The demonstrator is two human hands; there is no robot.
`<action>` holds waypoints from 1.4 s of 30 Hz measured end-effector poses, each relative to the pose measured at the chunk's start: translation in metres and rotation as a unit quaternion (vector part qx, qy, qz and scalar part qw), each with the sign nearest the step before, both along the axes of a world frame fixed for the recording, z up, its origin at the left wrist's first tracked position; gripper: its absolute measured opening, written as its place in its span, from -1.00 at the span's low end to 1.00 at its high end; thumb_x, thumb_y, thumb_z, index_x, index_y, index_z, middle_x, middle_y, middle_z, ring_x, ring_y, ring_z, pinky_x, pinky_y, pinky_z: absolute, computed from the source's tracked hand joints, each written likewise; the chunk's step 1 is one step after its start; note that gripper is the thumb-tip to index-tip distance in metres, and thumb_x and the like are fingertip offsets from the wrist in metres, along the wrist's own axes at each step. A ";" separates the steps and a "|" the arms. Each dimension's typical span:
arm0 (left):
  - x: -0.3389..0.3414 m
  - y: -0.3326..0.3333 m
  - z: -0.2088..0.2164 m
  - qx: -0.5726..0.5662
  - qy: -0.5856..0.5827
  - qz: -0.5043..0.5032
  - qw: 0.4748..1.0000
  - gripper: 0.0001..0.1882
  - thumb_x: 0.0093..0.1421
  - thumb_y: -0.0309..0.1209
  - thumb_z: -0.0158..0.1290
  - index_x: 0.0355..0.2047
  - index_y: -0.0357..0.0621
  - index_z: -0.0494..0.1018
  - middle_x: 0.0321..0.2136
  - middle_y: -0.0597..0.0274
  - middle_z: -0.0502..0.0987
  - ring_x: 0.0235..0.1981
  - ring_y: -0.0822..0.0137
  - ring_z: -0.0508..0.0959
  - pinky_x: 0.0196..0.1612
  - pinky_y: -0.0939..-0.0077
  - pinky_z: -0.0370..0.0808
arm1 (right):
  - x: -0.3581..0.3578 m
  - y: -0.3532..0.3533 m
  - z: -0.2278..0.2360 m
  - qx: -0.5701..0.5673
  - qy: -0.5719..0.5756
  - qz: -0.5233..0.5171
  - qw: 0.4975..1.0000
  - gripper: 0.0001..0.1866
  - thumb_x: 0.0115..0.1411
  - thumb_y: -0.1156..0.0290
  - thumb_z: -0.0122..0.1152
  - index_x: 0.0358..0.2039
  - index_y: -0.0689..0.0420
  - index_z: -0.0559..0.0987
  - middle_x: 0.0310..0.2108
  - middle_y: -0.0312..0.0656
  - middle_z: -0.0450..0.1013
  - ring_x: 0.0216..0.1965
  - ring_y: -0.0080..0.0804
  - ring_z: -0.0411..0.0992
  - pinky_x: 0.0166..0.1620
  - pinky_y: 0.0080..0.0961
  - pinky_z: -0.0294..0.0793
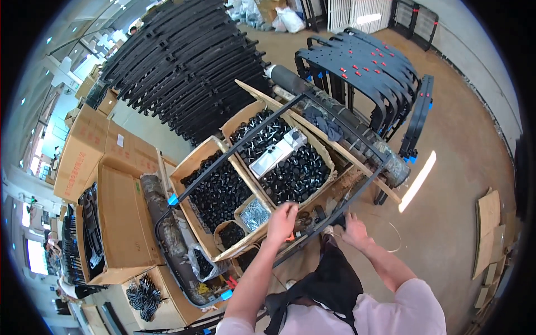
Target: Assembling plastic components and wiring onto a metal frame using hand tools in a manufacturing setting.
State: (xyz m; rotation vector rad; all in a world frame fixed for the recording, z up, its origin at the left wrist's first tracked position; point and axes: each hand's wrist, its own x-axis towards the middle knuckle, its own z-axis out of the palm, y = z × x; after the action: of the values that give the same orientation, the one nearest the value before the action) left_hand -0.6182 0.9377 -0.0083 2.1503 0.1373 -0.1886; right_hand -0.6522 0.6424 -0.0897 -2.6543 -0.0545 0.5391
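Note:
A black tubular frame point(362, 190) lies across the cardboard boxes and the worktable, with blue pieces on some of its tube ends. My left hand point(283, 222) is closed above the front corner of the boxes, its fingertips pressed together; what they pinch, if anything, is too small to make out. Farther right, my right hand point(355, 230) is beside the near tube of the frame, fingers curled; a small dark shape shows at its fingertips. Black-headed screws or knobs point(218, 192) fill the boxes in front of me. A smaller box point(254, 214) of silvery screws sits nearest my left hand.
A white box-shaped piece point(278, 153) rests on the black parts. A wooden plank point(335, 146) slants along the far side beside wrapped rollers point(287, 80). Stacked black frames point(184, 61) stand beyond, black curved racks point(360, 58) at far right, and large cartons point(125, 223) at left.

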 end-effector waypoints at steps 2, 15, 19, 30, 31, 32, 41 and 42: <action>0.049 -0.012 -0.042 0.041 0.013 0.007 0.999 -0.65 0.46 -0.12 0.05 -0.04 -0.13 0.62 -0.15 -0.04 0.70 -0.08 -0.02 0.70 -0.04 0.11 0.60 | 0.031 -0.008 -0.034 -0.018 0.030 -0.006 0.999 -0.28 0.13 0.35 0.34 0.31 0.20 0.37 0.07 0.27 0.44 0.07 0.31 0.51 0.15 0.02 0.55; 0.118 -0.004 -0.123 -0.136 0.238 0.086 0.958 -0.70 0.44 -0.38 0.09 0.15 -0.03 0.46 -0.31 0.21 0.58 -0.35 0.29 0.65 -0.25 0.32 0.63 | 0.092 -0.036 0.002 -0.009 0.140 0.192 0.971 -0.41 0.28 0.26 0.20 0.29 0.19 0.40 0.17 0.21 0.45 0.13 0.18 0.53 0.15 -0.02 0.58; 0.148 0.020 -0.070 -0.293 0.229 0.160 0.915 -0.69 0.47 -0.42 0.03 0.19 -0.09 0.47 -0.37 0.39 0.47 -0.41 0.49 0.52 -0.30 0.55 0.53 | 0.142 -0.029 0.125 0.134 0.324 0.323 0.879 -0.68 0.33 0.18 0.16 -0.11 0.17 0.62 -0.28 0.07 0.62 -0.08 0.12 0.61 -0.05 0.00 0.62; 0.307 -0.006 0.001 -0.087 -0.004 0.031 0.996 -0.60 0.54 -0.18 0.01 0.26 -0.06 0.52 -0.20 0.21 0.66 -0.23 0.39 0.62 -0.05 0.42 0.58 | 0.272 0.151 -0.082 0.049 -0.115 0.265 0.956 -0.84 0.25 0.41 0.15 -0.20 0.15 0.61 -0.18 0.11 0.52 -0.17 0.04 0.63 -0.17 -0.15 0.63; 0.323 -0.005 -0.001 -0.067 -0.029 0.020 0.997 -0.59 0.52 -0.20 0.04 0.27 -0.06 0.50 -0.15 0.15 0.66 -0.17 0.31 0.63 0.01 0.38 0.57 | 0.272 0.153 -0.087 0.061 -0.122 0.283 0.949 -0.82 0.25 0.41 0.14 -0.18 0.16 0.60 -0.15 0.13 0.52 -0.17 0.04 0.63 -0.17 -0.18 0.64; 0.338 0.006 -0.005 -0.026 -0.086 0.020 0.996 -0.59 0.51 -0.21 0.06 0.27 -0.06 0.50 -0.13 0.13 0.65 -0.14 0.26 0.64 0.04 0.36 0.56 | 0.274 0.166 -0.073 0.045 -0.071 0.302 0.950 -0.73 0.34 0.40 0.04 -0.02 0.15 0.60 -0.02 0.14 0.52 -0.07 0.05 0.63 -0.04 -0.12 0.64; 0.469 -0.041 -0.025 -0.034 -0.135 0.029 0.990 -0.59 0.44 -0.32 0.12 0.25 -0.07 0.50 0.04 0.02 0.67 -0.01 0.17 0.66 0.11 0.30 0.55 | 0.225 0.102 -0.014 0.346 0.039 0.080 0.934 -0.85 0.34 0.33 0.20 -0.13 0.05 0.60 -0.06 0.11 0.47 -0.05 0.27 0.52 0.04 0.02 0.55; 0.472 -0.040 -0.027 -0.015 -0.122 0.009 0.992 -0.60 0.44 -0.33 0.12 0.25 -0.05 0.51 0.03 -0.01 0.67 0.00 0.14 0.67 0.12 0.29 0.55 | 0.221 0.087 0.010 0.369 0.045 0.080 0.925 -0.81 0.33 0.33 0.22 -0.10 0.07 0.64 -0.06 0.05 0.46 -0.01 0.19 0.51 0.10 -0.06 0.54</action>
State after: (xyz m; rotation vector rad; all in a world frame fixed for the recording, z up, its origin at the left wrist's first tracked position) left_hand -0.1463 0.8980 -0.0349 2.1225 0.0124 0.0835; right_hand -0.4317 0.7296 -0.0795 -1.8931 -0.3722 0.5535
